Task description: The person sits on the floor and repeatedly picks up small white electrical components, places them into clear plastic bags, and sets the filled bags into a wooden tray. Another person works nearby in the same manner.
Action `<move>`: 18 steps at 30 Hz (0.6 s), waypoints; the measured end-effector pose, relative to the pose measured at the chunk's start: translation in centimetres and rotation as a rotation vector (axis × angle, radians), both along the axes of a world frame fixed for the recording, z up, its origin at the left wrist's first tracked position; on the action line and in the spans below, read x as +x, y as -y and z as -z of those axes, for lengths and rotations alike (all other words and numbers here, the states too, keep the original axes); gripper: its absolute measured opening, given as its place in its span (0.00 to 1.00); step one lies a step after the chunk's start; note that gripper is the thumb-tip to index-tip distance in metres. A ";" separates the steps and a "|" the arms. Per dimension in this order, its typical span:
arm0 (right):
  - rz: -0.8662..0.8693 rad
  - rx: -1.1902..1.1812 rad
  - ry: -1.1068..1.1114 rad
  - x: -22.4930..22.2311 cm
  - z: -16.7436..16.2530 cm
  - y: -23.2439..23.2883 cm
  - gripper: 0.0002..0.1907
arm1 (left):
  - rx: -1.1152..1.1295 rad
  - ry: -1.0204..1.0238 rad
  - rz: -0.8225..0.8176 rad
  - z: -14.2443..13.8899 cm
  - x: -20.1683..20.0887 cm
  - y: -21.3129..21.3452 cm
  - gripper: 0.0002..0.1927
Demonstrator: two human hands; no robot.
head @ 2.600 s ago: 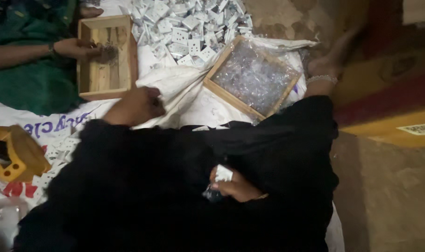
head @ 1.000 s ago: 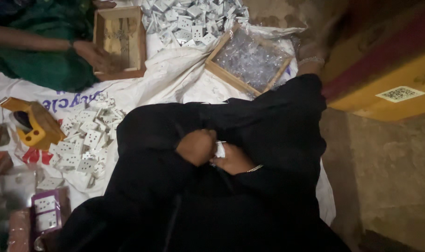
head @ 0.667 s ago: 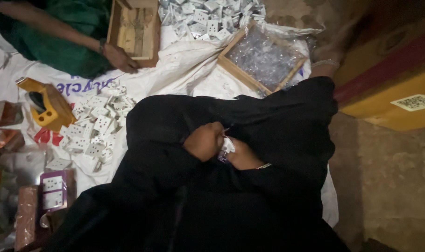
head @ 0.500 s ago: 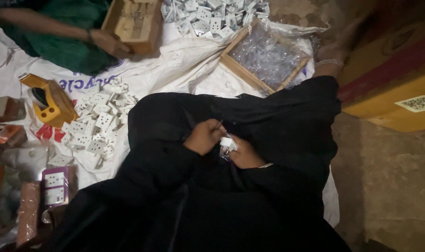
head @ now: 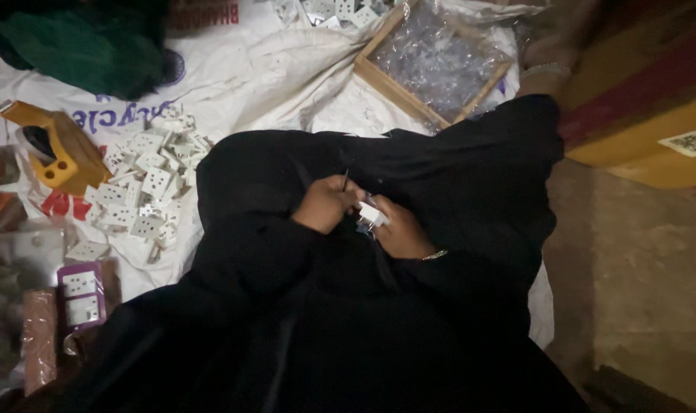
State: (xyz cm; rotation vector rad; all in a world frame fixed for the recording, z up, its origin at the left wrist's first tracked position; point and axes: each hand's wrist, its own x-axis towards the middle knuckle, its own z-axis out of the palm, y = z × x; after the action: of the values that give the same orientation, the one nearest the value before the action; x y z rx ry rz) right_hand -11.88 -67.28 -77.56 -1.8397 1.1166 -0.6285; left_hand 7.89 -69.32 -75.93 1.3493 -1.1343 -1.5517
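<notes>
Hands: where they meet over the black lap at frame centre, a small white socket part (head: 372, 215) is clamped in the right hand (head: 400, 229); a thin dark tool (head: 345, 180) is pinched by the left hand (head: 326, 203).
Left: white socket plates (head: 145, 187) are heaped beside a yellow tape dispenser (head: 53, 149).
Top: a wooden tray (head: 432, 65) is seen.
</notes>
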 end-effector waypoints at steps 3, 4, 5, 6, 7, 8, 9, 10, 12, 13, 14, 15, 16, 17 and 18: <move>-0.073 -0.052 0.080 -0.2 0.1 0.1 0.16 | 0.140 0.006 -0.004 0.1 -0.3 0.0 0.05; -0.091 -0.033 0.089 -0.2 0.1 0.1 0.15 | 0.183 -0.018 -0.015 0.3 -0.4 0.0 0.04; -0.111 -0.014 0.098 -0.1 0.1 0.2 0.14 | 0.227 -0.044 -0.028 0.5 -0.7 0.0 0.04; -0.111 -0.025 0.081 0.0 0.0 0.1 0.15 | 0.192 -0.020 -0.033 0.8 -0.8 -0.1 0.05; -0.109 -0.037 0.063 0.0 -0.2 0.1 0.16 | 0.158 0.003 -0.035 1.2 -0.9 -0.1 0.06; -0.105 -0.050 0.043 0.1 -0.4 0.0 0.18 | 0.122 0.024 -0.034 1.6 -1.0 0.0 0.07; -0.045 -0.044 0.059 0.3 -0.6 -0.1 0.20 | 0.059 0.033 -0.037 2.1 -0.9 0.1 0.07; 0.013 -0.037 0.073 0.4 -0.7 -0.2 0.23 | -0.002 0.039 -0.041 2.6 -0.8 0.2 0.07; 0.092 0.010 0.046 0.4 -1.1 -0.6 0.29 | -0.078 0.093 0.007 3.4 -0.6 0.4 0.05; 0.111 0.048 0.007 0.4 -1.1 -0.8 0.32 | -0.097 0.142 0.058 3.7 -0.6 0.6 0.05; 0.127 0.085 -0.034 0.3 -1.1 -0.8 0.36 | -0.116 0.193 0.106 3.7 -0.6 0.6 0.06; 0.113 0.097 -0.015 0.2 -0.9 -0.8 0.32 | -0.174 0.268 0.101 3.6 -0.6 0.6 0.06; 0.091 0.110 0.003 0.0 -0.6 -0.8 0.29 | -0.229 0.347 0.088 3.4 -0.8 0.6 0.07; 0.060 0.122 0.022 -0.2 -0.1 -0.6 0.27 | -0.282 0.429 0.066 3.2 -0.9 0.5 0.08; 0.098 0.156 -0.015 -0.4 0.4 -0.2 0.25 | -0.224 0.464 -0.009 2.8 -1.1 0.3 0.10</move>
State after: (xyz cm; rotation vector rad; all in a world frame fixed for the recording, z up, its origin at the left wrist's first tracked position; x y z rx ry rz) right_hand -12.30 -67.04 -77.94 -1.6677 1.2368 -0.5675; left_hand 6.83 -69.66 -78.77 1.5973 -1.5266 -1.0885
